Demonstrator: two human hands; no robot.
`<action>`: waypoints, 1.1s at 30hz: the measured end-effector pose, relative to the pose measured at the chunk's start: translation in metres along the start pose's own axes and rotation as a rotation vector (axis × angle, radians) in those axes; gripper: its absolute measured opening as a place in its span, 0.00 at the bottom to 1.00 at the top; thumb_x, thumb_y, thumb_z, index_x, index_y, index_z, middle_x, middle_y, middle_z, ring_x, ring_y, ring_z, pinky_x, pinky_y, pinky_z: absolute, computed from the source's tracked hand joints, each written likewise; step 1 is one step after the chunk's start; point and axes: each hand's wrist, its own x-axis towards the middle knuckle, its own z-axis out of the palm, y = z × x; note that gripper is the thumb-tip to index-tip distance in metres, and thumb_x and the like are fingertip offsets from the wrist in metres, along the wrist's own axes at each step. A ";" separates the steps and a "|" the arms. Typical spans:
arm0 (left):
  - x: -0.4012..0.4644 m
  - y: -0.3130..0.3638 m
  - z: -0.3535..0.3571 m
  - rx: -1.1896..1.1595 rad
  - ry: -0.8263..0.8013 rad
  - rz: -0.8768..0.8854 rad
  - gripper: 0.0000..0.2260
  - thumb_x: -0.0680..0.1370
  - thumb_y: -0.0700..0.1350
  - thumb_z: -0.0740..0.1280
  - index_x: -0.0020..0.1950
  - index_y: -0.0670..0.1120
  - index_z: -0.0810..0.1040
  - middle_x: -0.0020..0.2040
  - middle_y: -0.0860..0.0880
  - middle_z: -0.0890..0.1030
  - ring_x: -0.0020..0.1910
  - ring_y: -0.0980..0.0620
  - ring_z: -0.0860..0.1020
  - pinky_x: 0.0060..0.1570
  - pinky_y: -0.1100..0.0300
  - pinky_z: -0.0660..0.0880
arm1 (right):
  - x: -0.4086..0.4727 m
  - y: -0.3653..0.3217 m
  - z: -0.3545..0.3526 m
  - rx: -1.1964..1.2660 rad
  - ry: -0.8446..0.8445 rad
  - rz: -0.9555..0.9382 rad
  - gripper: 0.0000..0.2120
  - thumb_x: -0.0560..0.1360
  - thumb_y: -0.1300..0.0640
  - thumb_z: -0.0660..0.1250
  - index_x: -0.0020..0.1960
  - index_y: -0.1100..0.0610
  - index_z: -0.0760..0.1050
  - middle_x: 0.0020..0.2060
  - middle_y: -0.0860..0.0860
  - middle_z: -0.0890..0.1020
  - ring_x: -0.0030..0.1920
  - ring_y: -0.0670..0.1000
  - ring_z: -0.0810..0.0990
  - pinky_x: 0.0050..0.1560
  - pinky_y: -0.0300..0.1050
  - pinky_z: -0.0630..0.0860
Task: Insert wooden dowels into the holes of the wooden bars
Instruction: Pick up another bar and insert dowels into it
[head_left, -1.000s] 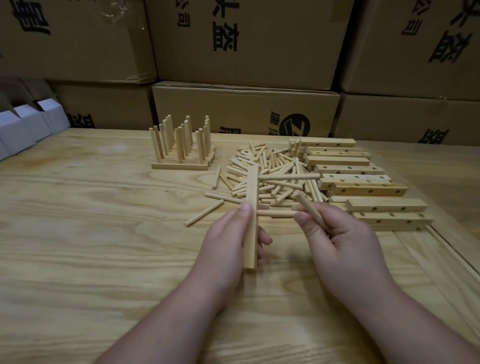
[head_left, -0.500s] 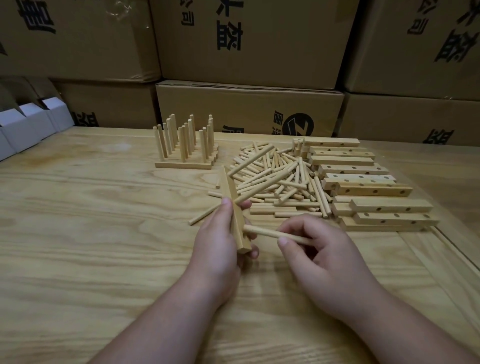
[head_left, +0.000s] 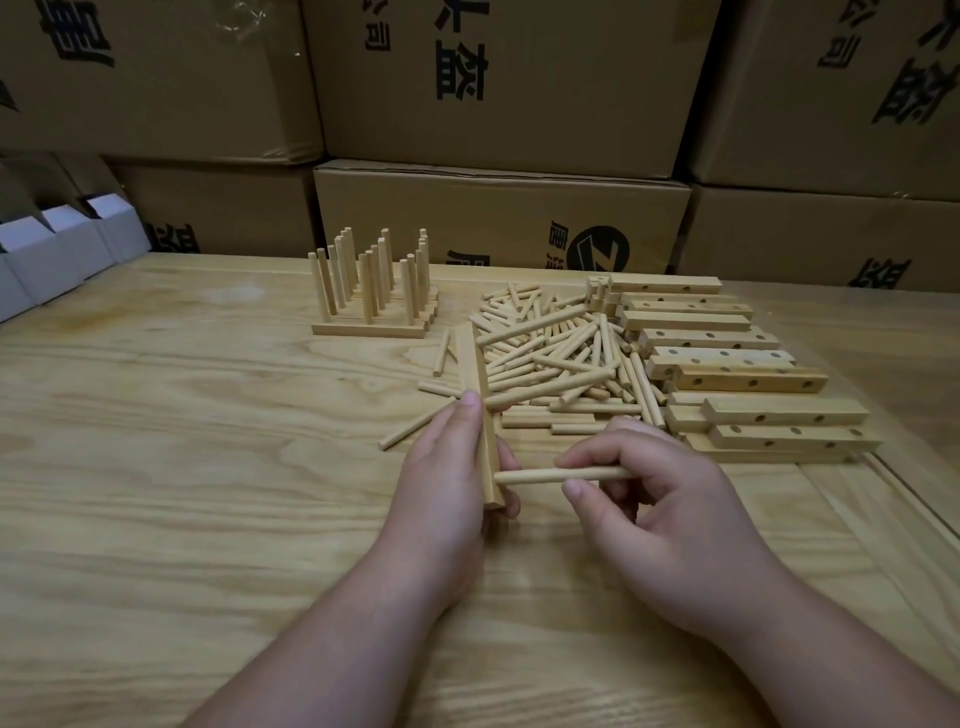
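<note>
My left hand (head_left: 447, 478) grips a wooden bar (head_left: 472, 374) that stands on edge, running away from me. Three dowels stick out of its right side: two upper ones lie over the pile, and the lowest dowel (head_left: 540, 475) is pinched by my right hand (head_left: 649, 499), its left tip against the bar near its near end. A pile of loose dowels (head_left: 561, 358) lies behind my hands. Stacked bars with holes (head_left: 748, 384) sit to the right of it.
Finished bars with upright dowels (head_left: 371, 291) stand at the back left of the wooden table (head_left: 182, 441). Cardboard boxes (head_left: 498, 223) wall off the far edge. White boxes (head_left: 47, 254) sit at the far left. A raised wooden strip (head_left: 914, 499) runs along the right.
The bar has been tilted from near upright to lying away from me. My right hand brought its dowel down and left, so the tip now meets the bar's near end.
</note>
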 end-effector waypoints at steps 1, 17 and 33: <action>0.000 0.000 -0.001 0.015 -0.015 0.002 0.17 0.84 0.54 0.59 0.45 0.46 0.80 0.30 0.46 0.75 0.23 0.49 0.71 0.23 0.59 0.68 | 0.000 0.000 -0.001 0.010 -0.017 0.020 0.04 0.72 0.57 0.71 0.46 0.50 0.83 0.39 0.45 0.78 0.35 0.49 0.75 0.33 0.36 0.70; 0.001 -0.003 -0.004 0.106 -0.121 0.069 0.21 0.78 0.63 0.56 0.55 0.55 0.84 0.31 0.44 0.76 0.24 0.45 0.74 0.27 0.58 0.69 | 0.001 0.002 -0.006 0.034 -0.083 0.141 0.04 0.72 0.45 0.70 0.45 0.42 0.82 0.32 0.53 0.81 0.30 0.48 0.75 0.29 0.34 0.69; 0.002 0.009 0.001 -0.174 -0.146 -0.126 0.10 0.83 0.47 0.61 0.61 0.46 0.78 0.46 0.46 0.83 0.40 0.50 0.81 0.38 0.58 0.75 | 0.007 0.011 0.007 0.379 0.180 0.352 0.22 0.65 0.46 0.74 0.57 0.48 0.79 0.35 0.48 0.81 0.29 0.48 0.77 0.27 0.41 0.75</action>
